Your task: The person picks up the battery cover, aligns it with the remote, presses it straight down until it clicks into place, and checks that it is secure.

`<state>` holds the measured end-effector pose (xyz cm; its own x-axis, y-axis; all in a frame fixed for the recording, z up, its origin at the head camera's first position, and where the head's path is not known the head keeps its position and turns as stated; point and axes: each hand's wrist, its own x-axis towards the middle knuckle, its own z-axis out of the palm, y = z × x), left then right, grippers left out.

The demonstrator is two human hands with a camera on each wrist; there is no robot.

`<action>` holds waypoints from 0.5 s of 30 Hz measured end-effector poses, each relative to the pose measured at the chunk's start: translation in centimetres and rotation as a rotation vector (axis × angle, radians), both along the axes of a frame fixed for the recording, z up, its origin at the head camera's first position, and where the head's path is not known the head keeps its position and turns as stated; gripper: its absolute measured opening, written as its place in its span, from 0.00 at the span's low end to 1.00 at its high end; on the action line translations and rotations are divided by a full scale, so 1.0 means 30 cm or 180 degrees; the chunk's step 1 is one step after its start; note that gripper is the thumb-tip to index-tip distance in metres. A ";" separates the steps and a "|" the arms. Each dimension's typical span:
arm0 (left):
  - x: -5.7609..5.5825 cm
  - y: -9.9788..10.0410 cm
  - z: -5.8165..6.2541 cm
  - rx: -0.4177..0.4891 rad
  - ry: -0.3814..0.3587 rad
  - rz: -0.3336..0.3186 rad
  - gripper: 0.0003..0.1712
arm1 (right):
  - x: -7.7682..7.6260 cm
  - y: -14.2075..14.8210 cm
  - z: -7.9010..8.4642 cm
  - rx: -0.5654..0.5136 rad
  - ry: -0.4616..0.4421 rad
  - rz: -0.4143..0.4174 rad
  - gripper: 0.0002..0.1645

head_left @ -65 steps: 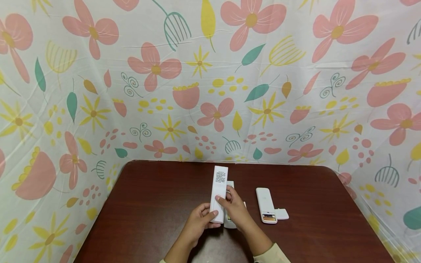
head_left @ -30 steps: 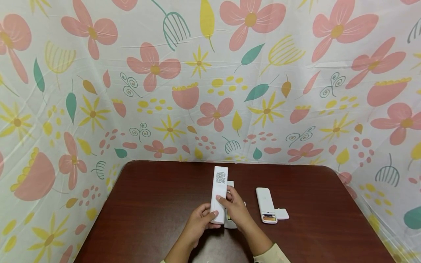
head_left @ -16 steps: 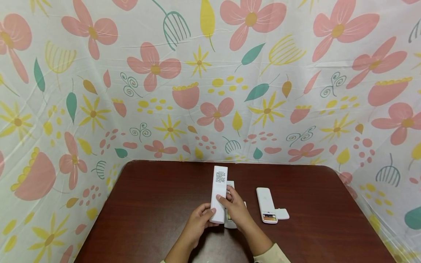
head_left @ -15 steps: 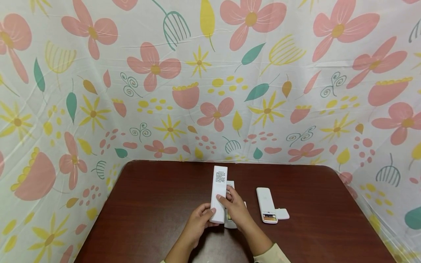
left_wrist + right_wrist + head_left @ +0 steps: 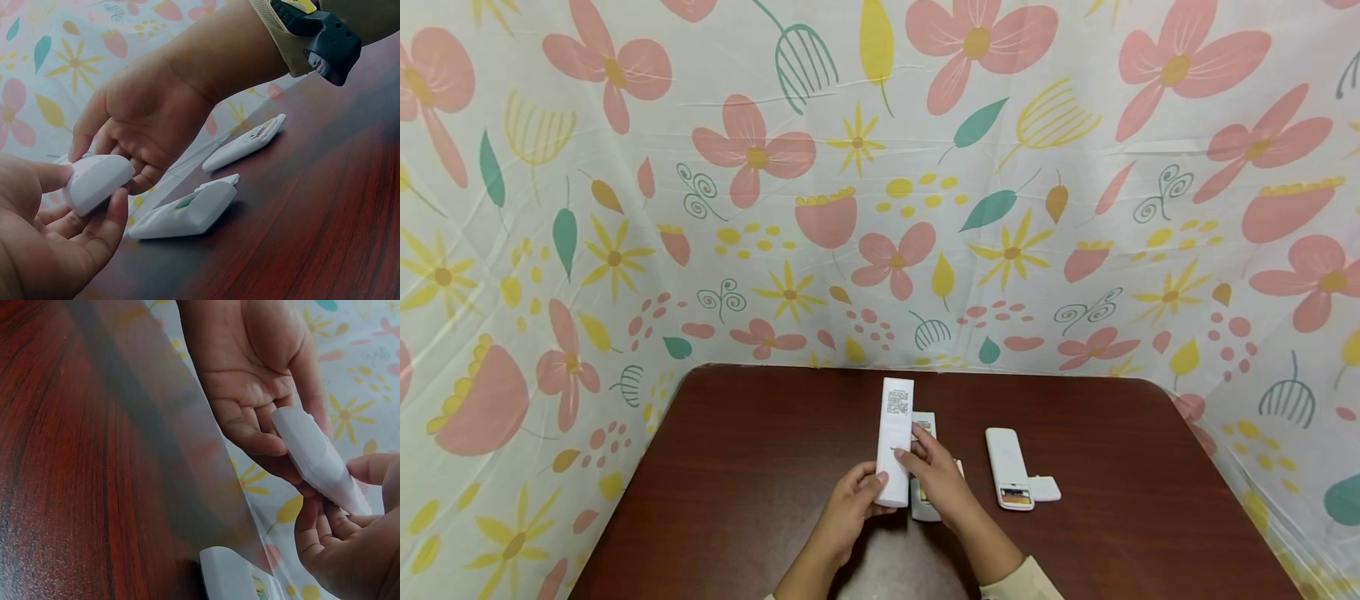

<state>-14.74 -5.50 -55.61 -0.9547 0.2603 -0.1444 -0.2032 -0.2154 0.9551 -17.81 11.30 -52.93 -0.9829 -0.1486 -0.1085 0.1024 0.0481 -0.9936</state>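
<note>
Both hands hold a white remote control [image 5: 895, 425], its back with a printed code label turned up. My left hand [image 5: 850, 506] grips its near end, thumb on top and fingers beneath. With its thumb on the back and fingers at the right edge, my right hand [image 5: 938, 477] holds the middle. The left wrist view shows the rounded end of the held remote [image 5: 100, 181] between both hands. Partly hidden under the right hand, a second white remote [image 5: 926, 511] lies on the table; its compartment shows a green battery [image 5: 184, 203] in the left wrist view.
To the right lies a third white remote [image 5: 1004, 454] with its battery compartment uncovered and batteries [image 5: 1016, 497] inside. Its small white cover [image 5: 1044, 489] lies against its right side. The dark brown wooden table [image 5: 760, 450] meets a flower-printed cloth [image 5: 820, 183] at the back and sides.
The held remote has shifted slightly left and turned a little. The left thumb has slid from its top face toward its left edge. The remotes on the table stay put.
</note>
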 end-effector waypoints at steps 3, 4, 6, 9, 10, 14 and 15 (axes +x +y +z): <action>0.001 -0.004 0.004 -0.0012 0.0011 0.0032 0.27 | 0.001 -0.001 0.000 0.0051 -0.0012 0.0013 0.39; 0.002 -0.005 0.005 -0.0006 0.0008 0.0045 0.27 | 0.001 -0.001 0.000 0.0060 -0.0009 0.0021 0.39; 0.003 -0.007 0.006 -0.0017 0.0006 0.0073 0.27 | 0.002 -0.002 0.002 0.0075 0.0001 0.0024 0.39; 0.004 -0.011 0.008 -0.0023 0.0005 0.0117 0.27 | 0.003 -0.004 0.004 0.0083 0.0014 0.0027 0.39; 0.004 -0.013 0.009 -0.0023 0.0005 0.0130 0.27 | 0.004 -0.004 0.004 0.0084 0.0020 0.0039 0.39; 0.002 -0.019 0.012 -0.0018 0.0018 0.0176 0.27 | 0.006 -0.004 -0.002 0.0090 0.0011 0.0115 0.39; 0.002 -0.020 0.012 -0.0018 0.0022 0.0185 0.27 | 0.008 -0.005 -0.005 0.0103 0.0017 0.0142 0.39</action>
<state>-14.68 -6.11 -55.25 -0.9692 0.2034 -0.1391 -0.1839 -0.2214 0.9577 -17.58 11.16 -53.07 -0.9760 -0.1887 -0.1088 0.0943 0.0845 -0.9920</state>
